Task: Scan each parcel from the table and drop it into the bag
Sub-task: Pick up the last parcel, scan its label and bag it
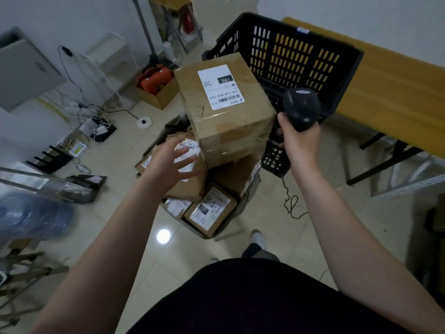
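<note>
A person is looking down at a dark bag (pixel 173 126) that is standing open on the tiled floor and holding a pile of brown cardboard parcels. A large taped box (pixel 224 109) is lying tilted on top of the pile in the bag, with its white shipping label and barcode facing up.

The left hand (pixel 173 165) is reaching over the near left side of the bag, just beside the lower edge of the large box. Its grip is lying open, with the fingers spread and holding nothing. It is hovering above a flatter parcel (pixel 190 189) in the bag; whether it is touching that parcel cannot be told.

The right hand (pixel 299 143) is hanging at the right of the bag. Its grip is closing round the handle of a black barcode scanner (pixel 301 107), whose head is rising above the fist. The scanner's cable (pixel 292 206) is trailing down to the floor right of the bag.

At the near edge of the bag, a small box (pixel 212 212) is showing a handwritten label. Behind the bag a black slatted basket (pixel 301 51) is standing, and farther right a yellow wooden tabletop (pixel 390 92) is running along the wall.
</note>
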